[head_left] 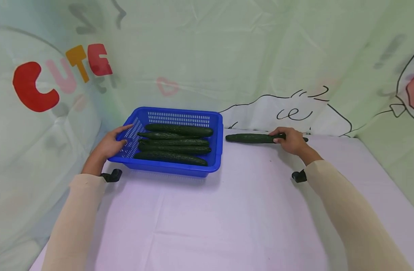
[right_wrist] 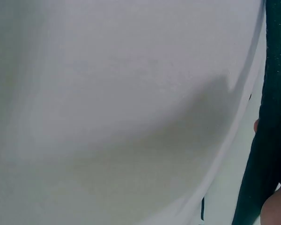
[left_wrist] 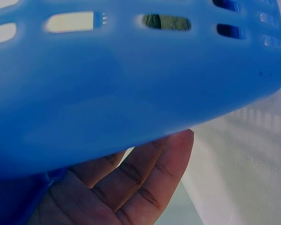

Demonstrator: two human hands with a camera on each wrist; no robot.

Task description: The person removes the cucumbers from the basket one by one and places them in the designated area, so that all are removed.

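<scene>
Left hand (head_left: 109,145) gripping basket (head_left: 173,168); right hand (head_left: 292,140) pinching cucumber (head_left: 249,138) near table's (head_left: 207,222) back edge.
Narrow gap between basket and cucumber; right wrist view crops the latter; basket partly hides left fingers.

Blue basket (head_left: 221,146): rectangular, slotted walls; left end in left hand's grip (head_left: 111,145).
Basket cucumbers (head_left: 174,149): five, dark green, lying lengthwise side by side.
Single cucumber (head_left: 249,138): dark green, just right of basket, in right hand's grip (head_left: 290,140).
</scene>
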